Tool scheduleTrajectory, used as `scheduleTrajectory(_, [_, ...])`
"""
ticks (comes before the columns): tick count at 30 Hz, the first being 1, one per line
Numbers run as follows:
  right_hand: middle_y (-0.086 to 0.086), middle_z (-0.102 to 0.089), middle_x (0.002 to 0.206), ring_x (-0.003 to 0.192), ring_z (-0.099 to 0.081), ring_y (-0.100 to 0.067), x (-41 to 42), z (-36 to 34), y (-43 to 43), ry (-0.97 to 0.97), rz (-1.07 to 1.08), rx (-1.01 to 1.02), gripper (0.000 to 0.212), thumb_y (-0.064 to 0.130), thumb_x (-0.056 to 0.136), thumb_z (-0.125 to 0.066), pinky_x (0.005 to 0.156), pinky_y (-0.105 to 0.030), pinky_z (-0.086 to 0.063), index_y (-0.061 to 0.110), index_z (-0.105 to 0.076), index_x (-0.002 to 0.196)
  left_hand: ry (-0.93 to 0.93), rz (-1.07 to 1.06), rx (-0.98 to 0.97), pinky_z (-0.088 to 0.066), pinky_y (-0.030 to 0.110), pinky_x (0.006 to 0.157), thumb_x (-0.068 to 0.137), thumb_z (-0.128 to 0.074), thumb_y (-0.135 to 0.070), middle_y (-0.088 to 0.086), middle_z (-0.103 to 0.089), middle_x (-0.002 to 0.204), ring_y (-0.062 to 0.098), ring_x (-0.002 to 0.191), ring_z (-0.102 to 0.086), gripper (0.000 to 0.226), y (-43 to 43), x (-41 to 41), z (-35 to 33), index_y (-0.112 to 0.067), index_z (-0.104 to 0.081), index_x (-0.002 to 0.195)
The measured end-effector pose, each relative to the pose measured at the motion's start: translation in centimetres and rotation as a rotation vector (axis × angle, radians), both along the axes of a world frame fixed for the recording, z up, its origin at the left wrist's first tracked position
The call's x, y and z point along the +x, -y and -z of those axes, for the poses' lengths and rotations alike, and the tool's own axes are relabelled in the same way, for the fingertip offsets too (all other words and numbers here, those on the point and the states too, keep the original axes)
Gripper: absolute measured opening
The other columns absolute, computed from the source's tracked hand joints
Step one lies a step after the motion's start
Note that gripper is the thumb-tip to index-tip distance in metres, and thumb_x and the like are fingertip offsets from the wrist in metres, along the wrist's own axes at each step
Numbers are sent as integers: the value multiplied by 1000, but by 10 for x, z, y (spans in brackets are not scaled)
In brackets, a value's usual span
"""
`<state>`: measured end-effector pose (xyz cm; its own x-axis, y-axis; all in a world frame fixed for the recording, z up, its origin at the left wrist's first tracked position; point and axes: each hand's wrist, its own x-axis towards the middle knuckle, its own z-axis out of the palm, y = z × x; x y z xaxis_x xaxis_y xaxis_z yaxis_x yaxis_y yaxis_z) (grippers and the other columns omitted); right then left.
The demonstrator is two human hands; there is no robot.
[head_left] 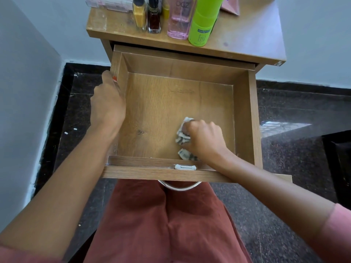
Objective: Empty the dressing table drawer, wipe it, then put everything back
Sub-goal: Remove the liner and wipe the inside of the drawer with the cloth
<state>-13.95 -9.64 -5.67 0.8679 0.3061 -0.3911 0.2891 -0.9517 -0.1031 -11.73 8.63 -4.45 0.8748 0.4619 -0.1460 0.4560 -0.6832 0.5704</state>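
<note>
Drawer (pixel 161 107) is pulled out toward the person and holds only the cloth. Left hand (pixel 107 105) is clamped over the top edge of the drawer's left wall; judged to be steadying it. Right hand (pixel 205 139) is curled round a crumpled white-grey cloth (pixel 182 137) and presses it on the drawer floor, close to the front wall and right of centre. Cloth bulges out to the left of the knuckles, with another bit showing under the wrist. Hands are well apart, the left one a bit further out from the body than the right.

Progress:
- **Emptying:** looks done.
- **Wiping:** this is the step in hand, probably early to middle. A dark smudge (pixel 140 132) sits on the floor between the two hands, and faint marks lie beyond the right hand toward the back wall.
- **Left to do:** rest of the floor, maybe the walls, then putting everything back.

On the bench (pixel 247 40), beyond both hands:
- yellow bottle (pixel 139 16)
- dark bottle (pixel 154 19)
- pink bottle (pixel 179 19)
- green can (pixel 204 21)

Cannot tell whether these are the drawer's contents. Drawer handle (pixel 178 186) hangs below the front, nearer the person than either hand.
</note>
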Motion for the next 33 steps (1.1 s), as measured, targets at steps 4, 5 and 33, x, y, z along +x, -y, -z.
scheduleTrajectory(4, [5, -56, 115, 100, -59, -20, 8, -4, 19, 12, -347, -37, 23, 19, 88, -56, 68, -29, -42, 23, -61, 110, 3, 1, -3, -36, 39, 70, 100, -19, -11, 27, -55, 111, 42, 99, -55, 33, 0, 0, 0, -1, -39, 124])
scheduleTrajectory(5, [7, -53, 118, 104, -57, -17, 12, -8, 29, -34, -410, -36, 24, 18, 88, -55, 69, -29, -44, 26, -61, 110, 4, 3, -3, -36, 39, 70, 100, -19, -11, 28, -55, 111, 42, 99, -55, 32, 0, 0, 0, -1, -39, 124])
scheduleTrajectory(33, [12, -61, 74, 76, -60, -17, 20, 7, 97, 103, -885, -262, 29, 18, 43, -81, 72, -39, -45, 33, -59, 54, -3, 4, 13, -41, 47, 74, 99, -19, -10, 29, -55, 112, 46, 99, -54, 33, -1, 0, 3, -1, -40, 123])
